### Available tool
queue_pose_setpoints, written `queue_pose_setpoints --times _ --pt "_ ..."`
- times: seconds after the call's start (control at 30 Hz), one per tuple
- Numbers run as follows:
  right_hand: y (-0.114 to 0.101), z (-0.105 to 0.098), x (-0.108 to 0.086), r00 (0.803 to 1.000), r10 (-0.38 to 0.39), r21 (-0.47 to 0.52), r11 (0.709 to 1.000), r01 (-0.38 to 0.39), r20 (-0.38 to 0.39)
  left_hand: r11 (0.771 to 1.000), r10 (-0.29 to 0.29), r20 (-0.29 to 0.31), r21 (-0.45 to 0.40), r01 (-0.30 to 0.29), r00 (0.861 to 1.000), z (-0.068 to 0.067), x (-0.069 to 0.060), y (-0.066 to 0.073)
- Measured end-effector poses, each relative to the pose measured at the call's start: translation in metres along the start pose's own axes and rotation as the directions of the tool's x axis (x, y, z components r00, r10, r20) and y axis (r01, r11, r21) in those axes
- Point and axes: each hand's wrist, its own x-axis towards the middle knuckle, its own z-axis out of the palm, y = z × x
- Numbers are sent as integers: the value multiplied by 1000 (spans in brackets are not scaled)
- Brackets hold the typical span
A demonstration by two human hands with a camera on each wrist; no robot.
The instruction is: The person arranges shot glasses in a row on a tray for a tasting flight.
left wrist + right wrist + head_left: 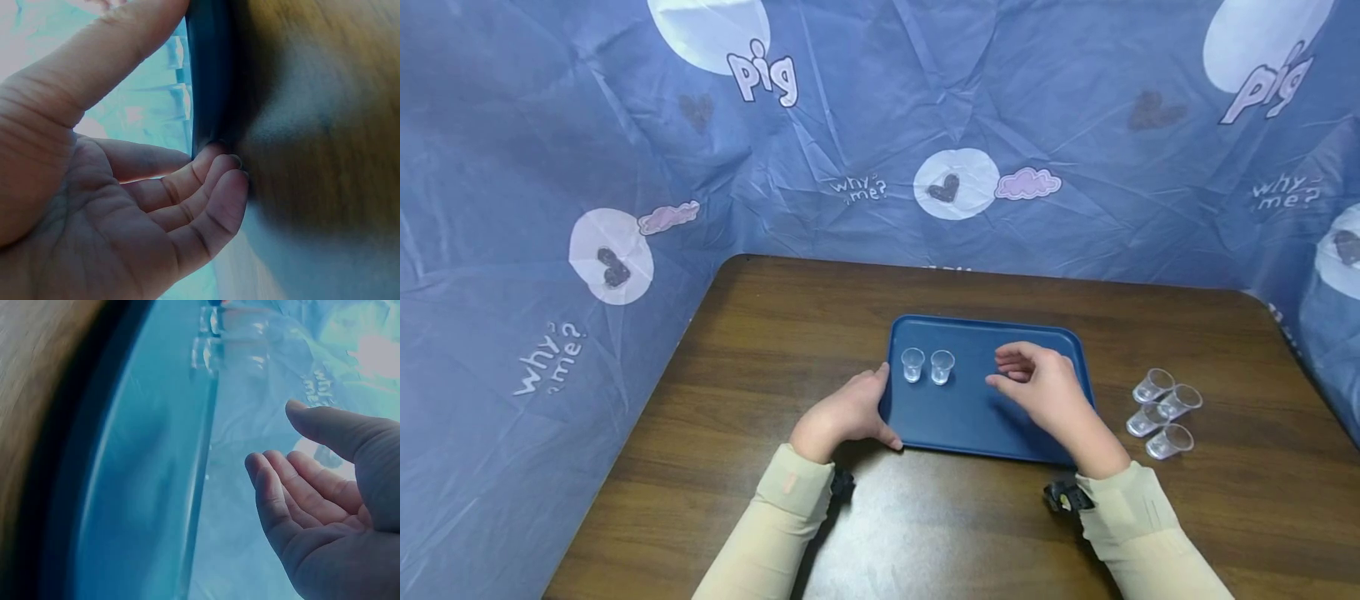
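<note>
My left hand (850, 410) rests against the left side of a blue tray (977, 429), thumb at the near corner and fingers at the edge. In the left wrist view, its bent fingertips (228, 194) touch the dark tray rim (209, 75). Over the right part of the tray hovers my right hand (1041, 385), fingers loosely curved and thumb apart, holding nothing. Two small clear shot glasses stand upright side by side on the tray's left part, the left glass (913, 367) and the right glass (942, 368). They look blurred in the right wrist view.
Several more clear shot glasses (1168, 442) lie tilted in a cluster on the brown wooden table (760, 333), right of the tray. A blue printed cloth (850, 125) hangs behind and along the sides of the table.
</note>
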Motion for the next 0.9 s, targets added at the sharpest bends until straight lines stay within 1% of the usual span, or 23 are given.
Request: queue_pose_setpoints --times 0.2,0.33,0.7,0.9 --pt "4 -17 -14 997 -29 -10 1000 28 -77 1000 0 -1 3 0 1000 0 0 0" --pt "9 -29 -25 991 -27 -25 999 24 -131 1000 9 -4 5 -9 1000 0 0 -1" --pt "19 -60 -52 965 -29 -33 999 22 -262 1000 9 -4 11 -9 1000 0 1 -1" --pt "27 -76 -67 952 -2 -50 999 -14 -306 1000 13 -10 15 -13 1000 1 1 -1"
